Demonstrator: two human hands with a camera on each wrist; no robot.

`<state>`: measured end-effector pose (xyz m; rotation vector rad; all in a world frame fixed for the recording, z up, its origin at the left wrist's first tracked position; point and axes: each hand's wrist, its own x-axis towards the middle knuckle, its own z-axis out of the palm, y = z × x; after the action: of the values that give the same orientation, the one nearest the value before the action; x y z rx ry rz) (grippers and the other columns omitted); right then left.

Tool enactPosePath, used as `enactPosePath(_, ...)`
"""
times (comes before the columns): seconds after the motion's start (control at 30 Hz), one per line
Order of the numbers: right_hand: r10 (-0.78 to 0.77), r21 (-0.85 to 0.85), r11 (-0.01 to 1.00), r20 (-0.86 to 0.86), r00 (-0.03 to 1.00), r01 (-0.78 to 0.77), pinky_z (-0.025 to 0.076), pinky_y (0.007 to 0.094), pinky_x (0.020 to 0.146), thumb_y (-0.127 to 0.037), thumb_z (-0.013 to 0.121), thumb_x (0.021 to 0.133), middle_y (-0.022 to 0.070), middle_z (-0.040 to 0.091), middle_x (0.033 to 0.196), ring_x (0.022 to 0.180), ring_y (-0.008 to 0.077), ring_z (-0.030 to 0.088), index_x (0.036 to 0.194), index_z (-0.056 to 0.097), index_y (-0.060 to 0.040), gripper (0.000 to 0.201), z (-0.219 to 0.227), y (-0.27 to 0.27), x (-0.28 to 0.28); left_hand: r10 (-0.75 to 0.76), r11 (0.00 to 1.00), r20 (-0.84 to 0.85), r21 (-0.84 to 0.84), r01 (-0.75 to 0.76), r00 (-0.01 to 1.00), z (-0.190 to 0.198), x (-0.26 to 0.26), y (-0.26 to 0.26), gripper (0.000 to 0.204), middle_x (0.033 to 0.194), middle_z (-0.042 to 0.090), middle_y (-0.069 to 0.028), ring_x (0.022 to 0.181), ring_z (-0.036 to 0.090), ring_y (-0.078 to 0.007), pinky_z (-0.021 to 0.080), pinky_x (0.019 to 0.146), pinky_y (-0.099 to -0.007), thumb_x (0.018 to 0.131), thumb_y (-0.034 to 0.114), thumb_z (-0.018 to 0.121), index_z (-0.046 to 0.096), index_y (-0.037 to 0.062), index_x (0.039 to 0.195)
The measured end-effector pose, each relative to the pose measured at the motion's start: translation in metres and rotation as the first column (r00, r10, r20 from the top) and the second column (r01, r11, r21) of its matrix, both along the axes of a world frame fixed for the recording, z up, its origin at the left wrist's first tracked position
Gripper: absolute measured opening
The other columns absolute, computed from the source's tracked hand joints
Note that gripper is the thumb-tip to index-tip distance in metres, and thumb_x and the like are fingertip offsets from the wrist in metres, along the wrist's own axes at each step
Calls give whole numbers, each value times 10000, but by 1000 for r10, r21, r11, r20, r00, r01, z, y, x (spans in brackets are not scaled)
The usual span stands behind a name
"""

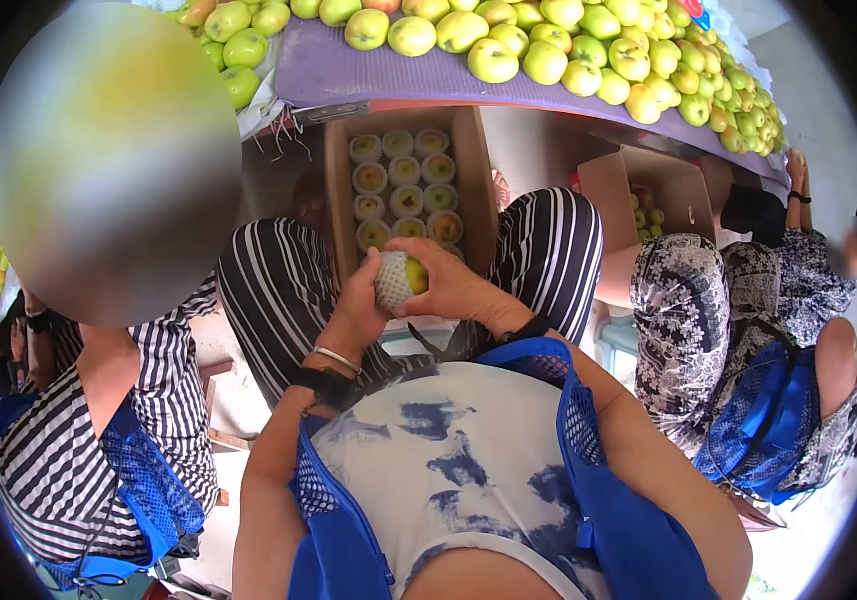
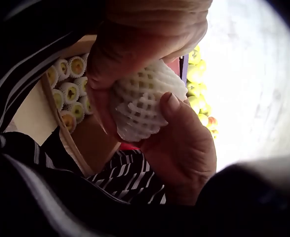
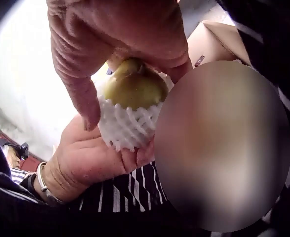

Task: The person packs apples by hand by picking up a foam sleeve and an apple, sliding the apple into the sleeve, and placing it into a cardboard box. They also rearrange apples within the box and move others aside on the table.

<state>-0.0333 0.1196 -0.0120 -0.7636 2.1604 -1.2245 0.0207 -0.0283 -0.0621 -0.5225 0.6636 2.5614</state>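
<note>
Both hands hold a yellow-green apple (image 3: 135,89) in a white foam net sleeve (image 2: 141,106), in front of the lap. In the right wrist view the net wraps the apple's lower part and its top is bare. The left hand (image 1: 357,302) supports the netted side, its palm beneath the net in that view. Fingers and thumb of the right hand (image 1: 447,287) curl around the bare end; in the left wrist view its thumb touches the net. Just beyond the hands, a cardboard box (image 1: 475,185) holds rows of netted apples (image 1: 407,170).
Loose apples (image 1: 547,62) cover a purple-topped table (image 1: 324,65) above the box. Another cardboard box (image 1: 684,190) with apples stands to the right. A person in patterned clothes (image 1: 684,280) sits on the right, one in stripes (image 1: 59,440) on the left.
</note>
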Motion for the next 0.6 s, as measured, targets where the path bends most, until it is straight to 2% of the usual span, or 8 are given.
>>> enactPosePath(0.1,-86,-29,995,150,985,91,407,318,909,-102,761,570,96,531,1120,1055,202,507,1220,463,-94,716,-3,4,-6,-79,994,105,77,71,991,18,0,-8,674,1234,464,-172,1141,461,-325,345,968,-491,901,552,290,338,-1,1283)
enactPosePath(0.17,-226,-56,966,300,927,253,479,316,804,-70,742,598,62,575,1024,939,165,554,1184,495,-81,635,0,10,-17,60,980,324,-200,6,944,29,0,-12,727,1278,407,-203,1186,399,-355,306,975,-529,883,586,295,304,-8,1301)
enactPosePath(0.2,-287,-93,922,485,826,376,508,322,624,-101,727,616,86,582,994,864,198,576,1161,506,-103,589,1,14,-25,146,941,414,-337,2,898,30,1,-13,754,1299,379,-219,1209,368,-370,287,978,-548,874,604,297,287,-12,1311)
enactPosePath(0.27,-364,-123,814,655,663,568,507,346,554,-79,704,647,88,578,1006,878,221,581,1187,480,-105,585,5,19,-46,284,906,370,-407,-120,885,18,6,-20,762,1336,317,-240,1250,290,-383,209,1010,-552,876,595,304,253,-15,1329)
enactPosePath(0.33,-394,-132,770,670,629,624,507,372,545,-60,685,669,91,575,1021,882,248,588,1213,442,-95,598,17,21,-68,372,857,314,-478,-194,873,14,9,-22,742,1335,324,-233,1251,292,-373,184,1025,-540,884,578,303,259,-17,1326)
enactPosePath(0.47,-396,-39,831,657,641,555,499,434,615,-94,697,687,93,571,1044,915,267,578,1195,434,-83,573,21,13,-104,413,848,326,-478,-229,850,19,8,-20,685,1303,369,-219,1233,314,-350,207,1013,-521,890,555,320,320,-13,1273)
enactPosePath(0.57,-401,72,863,699,592,500,484,452,652,-114,706,685,90,579,1036,921,247,572,1160,453,-93,539,0,-3,-125,374,896,367,-380,-229,852,31,6,-25,571,1204,474,-202,1144,431,-319,313,957,-474,903,490,367,401,-5,1185)
enactPosePath(0.6,-408,112,869,714,569,482,481,452,654,-115,707,683,89,581,1032,920,241,571,1154,457,-95,533,-6,-8,-133,298,909,260,-372,-189,918,41,6,-31,528,1156,507,-189,1094,469,-300,346,928,-444,905,464,380,423,-1,1153)
